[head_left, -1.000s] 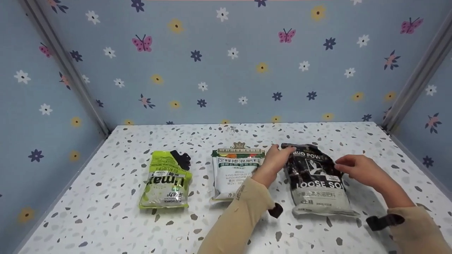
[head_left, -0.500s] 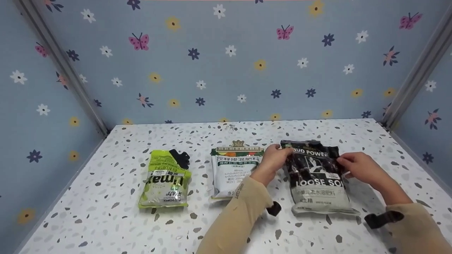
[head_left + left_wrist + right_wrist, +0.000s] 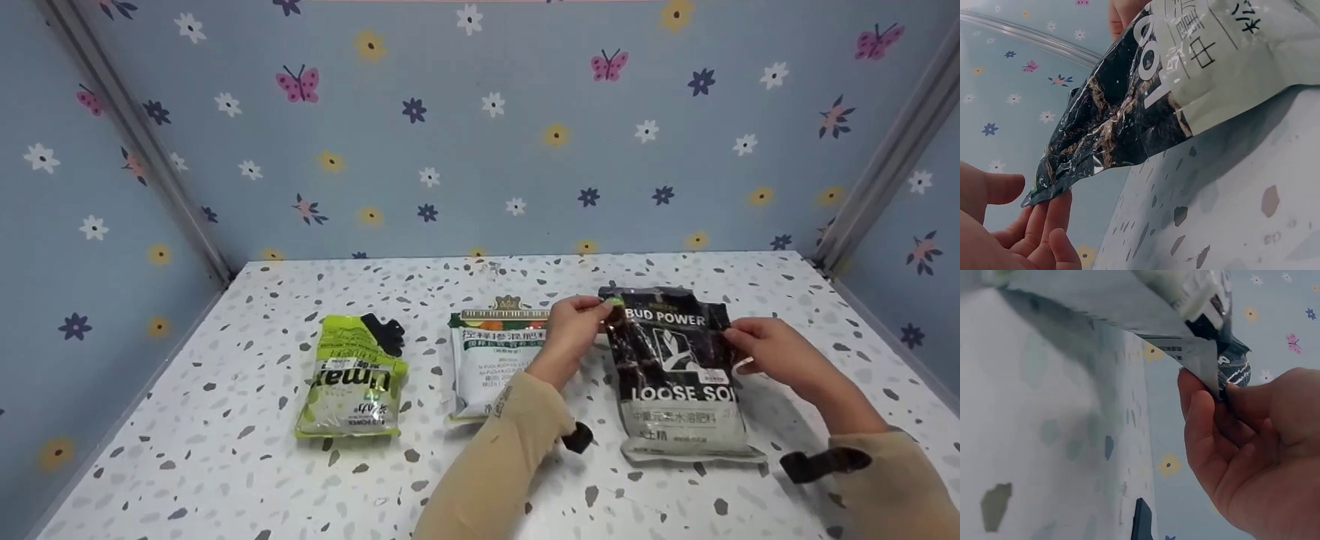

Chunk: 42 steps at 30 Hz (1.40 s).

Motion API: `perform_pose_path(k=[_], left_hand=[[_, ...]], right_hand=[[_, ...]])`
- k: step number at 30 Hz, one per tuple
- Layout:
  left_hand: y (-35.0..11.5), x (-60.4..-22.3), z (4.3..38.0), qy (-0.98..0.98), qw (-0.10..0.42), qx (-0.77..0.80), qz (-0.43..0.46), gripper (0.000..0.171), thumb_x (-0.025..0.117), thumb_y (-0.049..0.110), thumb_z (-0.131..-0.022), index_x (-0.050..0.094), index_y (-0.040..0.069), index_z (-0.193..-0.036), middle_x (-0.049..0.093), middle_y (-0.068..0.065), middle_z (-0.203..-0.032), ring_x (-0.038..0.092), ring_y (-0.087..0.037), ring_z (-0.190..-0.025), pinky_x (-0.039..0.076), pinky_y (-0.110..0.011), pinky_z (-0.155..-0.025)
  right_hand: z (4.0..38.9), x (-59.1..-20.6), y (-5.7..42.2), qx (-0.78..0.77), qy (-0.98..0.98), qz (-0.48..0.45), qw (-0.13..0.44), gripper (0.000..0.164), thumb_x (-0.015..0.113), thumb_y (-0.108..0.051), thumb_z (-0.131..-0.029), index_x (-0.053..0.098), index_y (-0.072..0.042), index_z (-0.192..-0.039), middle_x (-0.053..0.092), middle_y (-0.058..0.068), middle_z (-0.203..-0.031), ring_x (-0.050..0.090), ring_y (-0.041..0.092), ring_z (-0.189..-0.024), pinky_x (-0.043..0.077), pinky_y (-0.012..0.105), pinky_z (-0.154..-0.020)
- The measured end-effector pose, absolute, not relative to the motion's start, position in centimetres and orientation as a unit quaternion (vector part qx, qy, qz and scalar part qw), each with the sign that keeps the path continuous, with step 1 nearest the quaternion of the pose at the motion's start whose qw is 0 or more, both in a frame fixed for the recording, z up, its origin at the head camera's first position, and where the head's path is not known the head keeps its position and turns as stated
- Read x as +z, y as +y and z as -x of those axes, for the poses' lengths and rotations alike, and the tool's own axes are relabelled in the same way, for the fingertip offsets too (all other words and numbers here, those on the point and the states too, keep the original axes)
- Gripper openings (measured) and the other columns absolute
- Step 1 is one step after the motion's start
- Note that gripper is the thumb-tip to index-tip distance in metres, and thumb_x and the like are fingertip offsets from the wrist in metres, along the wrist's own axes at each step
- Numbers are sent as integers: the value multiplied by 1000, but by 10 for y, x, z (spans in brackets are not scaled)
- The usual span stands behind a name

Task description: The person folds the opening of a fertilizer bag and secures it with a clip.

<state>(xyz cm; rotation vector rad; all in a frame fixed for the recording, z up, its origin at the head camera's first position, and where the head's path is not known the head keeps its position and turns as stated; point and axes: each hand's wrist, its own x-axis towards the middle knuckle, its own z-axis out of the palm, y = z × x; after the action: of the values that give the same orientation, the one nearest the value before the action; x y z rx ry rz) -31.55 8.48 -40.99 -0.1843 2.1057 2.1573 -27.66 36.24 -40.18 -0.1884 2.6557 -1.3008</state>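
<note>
A black-and-grey fertilizer bag [image 3: 679, 367] marked "BUD POWER" and "LOOSE SO…" stands tilted at the right of the table, its top raised and its bottom edge low at the tabletop. At its upper left corner my left hand [image 3: 574, 330] holds the edge, the fingers [image 3: 1057, 216] behind the bag and the thumb in front. My right hand [image 3: 776, 356] pinches the upper right edge between thumb and fingers, as the right wrist view shows closely. Part of the back of the bag [image 3: 1202, 360] appears there, grey and folded near the fingertips.
A white fertilizer bag [image 3: 487, 375] with a green top band lies left of my left hand, which overlaps it in the head view. Farther left lies a lime-green bag [image 3: 352, 405] with a black patch at its top. Flower-patterned walls [image 3: 450, 150] enclose the speckled table [image 3: 300, 495].
My right hand has gone from beside the bag to pinching its edge. Both hands have raised the bag's top, and its front has straightened. The other two bags have not moved.
</note>
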Motion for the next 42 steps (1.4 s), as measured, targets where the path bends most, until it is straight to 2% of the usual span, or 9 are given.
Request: perform_pose_path(k=[3,8,13,19,31,35,38,42], left_hand=[[83,-410,316,696,47,715,53,17,73,20,-93,70,7,-104,68,-1,-93,66,-15,-82,53,-38,-82],[82,-410,316,696,30,716,43,13,74,18,-92,70,6,-97,67,-2,-88,65,-15,-78,54,-39,-79],[81,-406,316,707,18,707,32,12,75,19,-91,72,7,-93,67,-2,-83,64,-15,-74,54,-35,-74],[79,-402,315,718,6,696,13,11,75,19,-90,72,9,-89,67,-1,-80,64,-14,-72,49,-28,-67],[74,-391,311,705,-23,708,-43,8,73,17,-92,71,10,-90,67,1,-83,64,-13,-77,51,-29,-69],[73,-388,309,698,-35,713,-58,7,73,16,-92,71,10,-90,67,1,-82,64,-13,-77,52,-30,-71],[72,-385,307,699,-40,711,-66,7,74,17,-92,72,11,-89,68,1,-82,64,-13,-77,52,-30,-72],[71,-380,305,699,-47,708,-85,7,73,19,-92,72,13,-89,68,2,-83,65,-13,-80,51,-30,-73]], right_hand=[[274,-397,362,-435,893,71,96,27,46,-19,-108,55,5,-97,58,10,-92,60,17,-85,57,39,-75],[272,-393,363,-425,897,87,90,26,53,-17,-105,59,8,-107,63,10,-96,62,15,-85,57,37,-74],[271,-392,362,-411,905,86,71,24,51,-15,-106,53,3,-89,61,9,-88,61,15,-81,57,35,-71],[270,-391,362,-399,912,79,61,26,51,-16,-106,50,0,-85,62,8,-87,61,16,-81,57,35,-70],[266,-381,363,-382,919,91,25,28,53,-20,-106,54,0,-87,66,11,-91,63,17,-83,57,36,-70],[265,-379,365,-374,923,84,25,30,52,-26,-106,55,-1,-89,65,12,-92,65,24,-81,54,36,-59],[263,-376,366,-373,924,86,21,31,53,-28,-105,55,-2,-89,63,11,-89,66,28,-78,52,35,-57],[260,-374,366,-378,921,95,5,34,53,-28,-105,52,-1,-84,57,10,-81,65,24,-75,54,33,-65]])
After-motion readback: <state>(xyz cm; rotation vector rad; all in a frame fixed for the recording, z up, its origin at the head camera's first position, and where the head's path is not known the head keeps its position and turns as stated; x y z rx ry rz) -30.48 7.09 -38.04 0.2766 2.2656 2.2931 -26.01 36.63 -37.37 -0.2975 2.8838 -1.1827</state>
